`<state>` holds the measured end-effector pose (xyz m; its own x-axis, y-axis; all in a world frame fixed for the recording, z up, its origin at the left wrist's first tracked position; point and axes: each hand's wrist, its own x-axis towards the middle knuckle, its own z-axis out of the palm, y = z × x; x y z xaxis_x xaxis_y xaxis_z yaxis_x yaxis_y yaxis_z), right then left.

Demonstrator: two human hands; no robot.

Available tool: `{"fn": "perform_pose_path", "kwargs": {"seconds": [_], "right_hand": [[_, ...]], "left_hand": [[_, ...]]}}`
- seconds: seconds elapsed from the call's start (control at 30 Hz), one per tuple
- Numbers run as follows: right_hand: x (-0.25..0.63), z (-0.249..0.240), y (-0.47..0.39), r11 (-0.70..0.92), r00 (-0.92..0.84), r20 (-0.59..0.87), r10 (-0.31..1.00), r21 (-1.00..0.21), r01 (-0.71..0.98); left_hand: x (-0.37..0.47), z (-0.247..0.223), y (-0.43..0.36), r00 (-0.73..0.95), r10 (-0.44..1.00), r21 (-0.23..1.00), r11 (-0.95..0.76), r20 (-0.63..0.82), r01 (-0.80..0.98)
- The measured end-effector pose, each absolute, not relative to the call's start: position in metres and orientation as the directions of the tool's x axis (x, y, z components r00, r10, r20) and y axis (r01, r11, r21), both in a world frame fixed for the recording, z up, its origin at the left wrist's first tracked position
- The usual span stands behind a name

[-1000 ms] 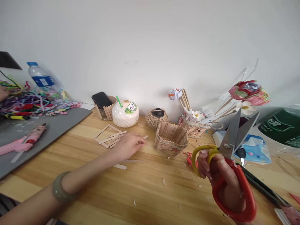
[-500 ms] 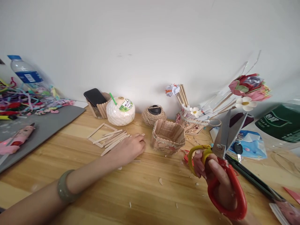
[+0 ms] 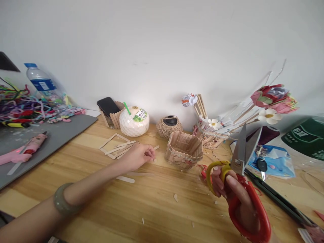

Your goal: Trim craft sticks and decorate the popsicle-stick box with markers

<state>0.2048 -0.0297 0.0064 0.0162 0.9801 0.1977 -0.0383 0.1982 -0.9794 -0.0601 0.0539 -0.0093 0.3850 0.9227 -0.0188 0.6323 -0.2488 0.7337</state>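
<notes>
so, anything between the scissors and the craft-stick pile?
Yes, two things. The craft-stick basket stands between them, then the left hand itself, which hides the right end of the craft-stick pile. The scissors are in the right hand, right of the basket.

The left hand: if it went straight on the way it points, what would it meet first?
The left hand would probably meet the left side of the open wooden-stick box, passing close to a loose stick. Depth is unclear, so it might pass over the rim.
</notes>
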Motion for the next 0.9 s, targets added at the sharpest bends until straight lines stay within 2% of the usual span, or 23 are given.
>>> {"fn": "perform_pose_path", "kwargs": {"seconds": [0.3, 0.7, 0.9], "right_hand": [[0.207, 0.006, -0.03, 0.204, -0.028, 0.205, 0.978, -0.979, -0.027], [0.205, 0.011, -0.032, 0.189, -0.003, 0.188, 0.982, -0.982, 0.011], [0.207, 0.008, -0.033, 0.158, 0.023, 0.158, 0.987, -0.987, -0.02]], "left_hand": [[-0.076, 0.005, 0.077, 0.266, 0.961, 0.66, -0.251, 0.08, 0.708], [-0.046, -0.012, 0.096, 0.331, 0.937, 0.399, -0.263, -0.11, 0.878], [-0.048, -0.01, 0.094, 0.308, 0.949, 0.364, -0.266, -0.062, 0.893]]}}
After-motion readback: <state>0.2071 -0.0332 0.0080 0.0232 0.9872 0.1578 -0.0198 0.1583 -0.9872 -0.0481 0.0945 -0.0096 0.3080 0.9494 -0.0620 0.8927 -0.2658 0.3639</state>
